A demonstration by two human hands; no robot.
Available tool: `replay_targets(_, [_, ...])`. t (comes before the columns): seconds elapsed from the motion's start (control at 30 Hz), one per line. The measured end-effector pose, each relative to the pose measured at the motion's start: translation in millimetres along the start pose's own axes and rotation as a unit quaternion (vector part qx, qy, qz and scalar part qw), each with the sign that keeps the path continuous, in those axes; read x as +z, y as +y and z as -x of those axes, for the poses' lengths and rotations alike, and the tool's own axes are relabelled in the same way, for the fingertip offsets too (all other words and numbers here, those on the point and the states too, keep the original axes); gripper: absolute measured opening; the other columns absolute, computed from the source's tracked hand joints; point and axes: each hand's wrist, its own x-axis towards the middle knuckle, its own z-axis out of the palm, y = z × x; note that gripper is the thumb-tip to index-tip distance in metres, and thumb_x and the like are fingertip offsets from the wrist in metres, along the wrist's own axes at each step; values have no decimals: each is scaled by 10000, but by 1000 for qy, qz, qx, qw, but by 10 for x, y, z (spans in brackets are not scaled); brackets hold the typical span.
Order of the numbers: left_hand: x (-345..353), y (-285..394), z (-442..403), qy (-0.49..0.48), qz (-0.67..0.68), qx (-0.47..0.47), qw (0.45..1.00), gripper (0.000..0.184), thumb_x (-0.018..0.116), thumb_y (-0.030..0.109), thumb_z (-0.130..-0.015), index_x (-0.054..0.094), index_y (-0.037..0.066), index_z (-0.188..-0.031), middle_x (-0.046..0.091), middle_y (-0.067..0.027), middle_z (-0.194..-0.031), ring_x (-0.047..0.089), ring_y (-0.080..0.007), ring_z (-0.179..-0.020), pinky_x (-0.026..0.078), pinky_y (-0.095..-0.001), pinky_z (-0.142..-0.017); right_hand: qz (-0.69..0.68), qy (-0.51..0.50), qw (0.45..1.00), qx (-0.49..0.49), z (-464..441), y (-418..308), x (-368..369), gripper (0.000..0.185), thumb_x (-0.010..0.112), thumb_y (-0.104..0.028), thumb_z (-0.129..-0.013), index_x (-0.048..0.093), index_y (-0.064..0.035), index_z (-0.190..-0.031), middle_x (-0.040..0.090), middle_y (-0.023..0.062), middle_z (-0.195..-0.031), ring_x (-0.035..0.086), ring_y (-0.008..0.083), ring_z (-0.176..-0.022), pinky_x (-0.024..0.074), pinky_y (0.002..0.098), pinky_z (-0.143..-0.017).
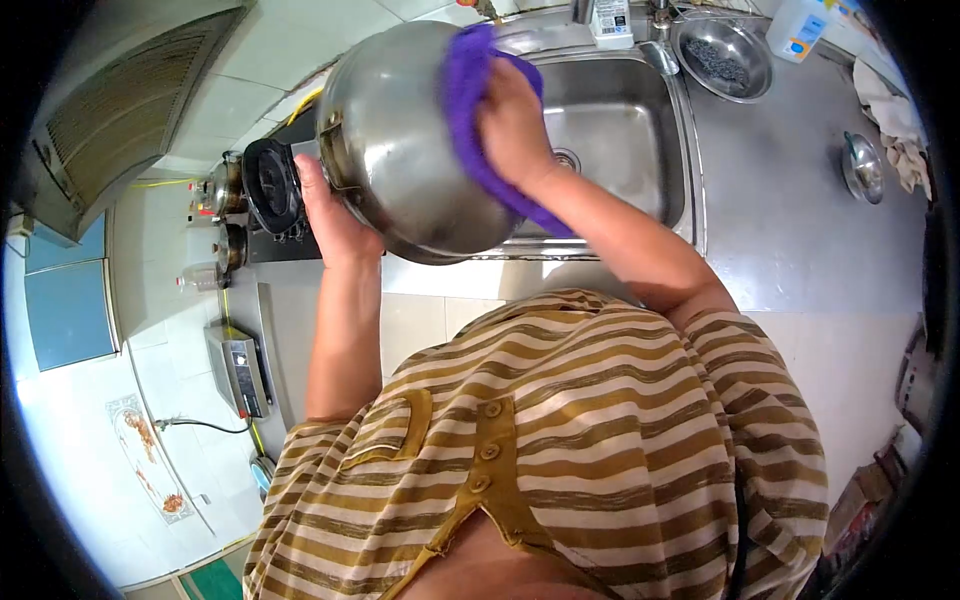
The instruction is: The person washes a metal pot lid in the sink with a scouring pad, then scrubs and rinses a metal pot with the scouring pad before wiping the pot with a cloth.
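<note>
A large rounded steel pot [405, 140] is held tilted on its side in front of me, its smooth outer wall turned toward the sink. My left hand [340, 220] grips its left edge, thumb up on the near side; the other fingers are hidden behind the pot. Against the pot's right side, my right hand [512, 125] presses a purple cloth [465, 115], with a corner of the cloth hanging below the wrist. The fingertips are partly covered by the cloth.
A steel sink [625, 130] lies behind and right of the pot. On the counter [780, 220] are a steel bowl with a scouring pad [715, 65], a white bottle [797, 30] and a small metal dish [862, 168]. A black ring-shaped part [272, 185] is at left, near the stove.
</note>
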Motion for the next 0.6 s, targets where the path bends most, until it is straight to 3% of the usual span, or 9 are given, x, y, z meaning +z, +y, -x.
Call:
replay_targets(0.07, [49, 43, 28, -21, 3, 17, 1000, 714, 408, 621, -841, 463, 14, -1213, 505, -112, -1203, 488, -258, -1091, 377, -384, -956, 92, -21, 993, -65, 27, -719, -81, 448, 595, -309, -741, 538, -128, -1147, 428, 122, -1286, 361, 344, -1192, 269, 562, -956])
replay_targets(0.13, [118, 142, 47, -42, 46, -16, 998, 717, 386, 616, -850, 452, 9, -1226, 500, -125, -1214, 482, -269, -1105, 372, -394, -967, 63, -99, 982, -149, 155, -1038, -211, 545, 640, -333, -715, 495, -192, -1222, 384, 70, -1339, 319, 314, -1238, 234, 577, -983])
replay_targets(0.17, [88, 225, 125, -109, 135, -117, 978, 717, 375, 616, -853, 454, 4, -1219, 491, -144, -1223, 480, -280, -1110, 369, -403, -972, 53, -121, 974, -184, 240, -1080, -266, 559, 658, -342, -697, 498, -213, -1218, 380, 58, -1346, 312, 301, -1248, 231, 578, -985])
replay_targets(0.2, [102, 221, 149, -70, 170, -90, 979, 715, 386, 611, -852, 453, -2, -1215, 487, -153, -1223, 479, -281, -1109, 368, -407, -969, 45, -142, 964, -219, 324, -1061, -321, 574, 677, -351, -680, 502, -235, -1214, 376, 45, -1353, 305, 289, -1258, 229, 578, -987])
replay_targets(0.3, [195, 332, 253, 65, 23, 72, 995, 699, 420, 594, -849, 449, -1, -1215, 488, -139, -1222, 483, -272, -1099, 376, -402, -957, 20, -131, 960, -248, 724, -661, -489, 641, 726, -328, -618, 492, -279, -1213, 365, 38, -1364, 307, 300, -1261, 189, 596, -991])
replay_targets(0.4, [329, 400, 442, 91, 55, 85, 991, 696, 428, 594, -847, 451, 1, -1211, 498, -127, -1211, 478, -265, -1105, 375, -390, -955, -48, -39, 991, -118, 1088, -162, -519, 525, 462, -421, -869, 393, -110, -1288, 265, 187, -1396, 226, 414, -1279, 141, 573, -1024])
replay_targets(0.5, [373, 387, 556, 108, 28, 128, 985, 675, 430, 579, -855, 454, 6, -1210, 506, -125, -1200, 472, -262, -1113, 373, -389, -956, -120, 13, 993, -15, 962, -105, -405, 544, 372, -426, -918, 346, -48, -1309, 240, 192, -1406, 212, 374, -1302, 162, 465, -1060])
replay_targets(0.53, [354, 386, 585, 108, 28, 129, 985, 675, 430, 579, -855, 454, 6, -1210, 506, -125, -1200, 472, -262, -1113, 373, -389, -956, -287, 22, 943, 166, 840, -48, -363, 545, 364, -422, -923, 352, -32, -1304, 318, 184, -1343, 295, 340, -1232, 219, 423, -1029])
replay_targets(0.6, [260, 358, 636, 54, 29, 135, 989, 666, 427, 571, -862, 446, 11, -1222, 502, -116, -1211, 465, -260, -1125, 366, -387, -962, -554, 32, 675, 486, 606, 95, -313, 550, 349, -416, -932, 363, 0, -1293, 473, 168, -1217, 461, 271, -1094, 333, 338, -968])
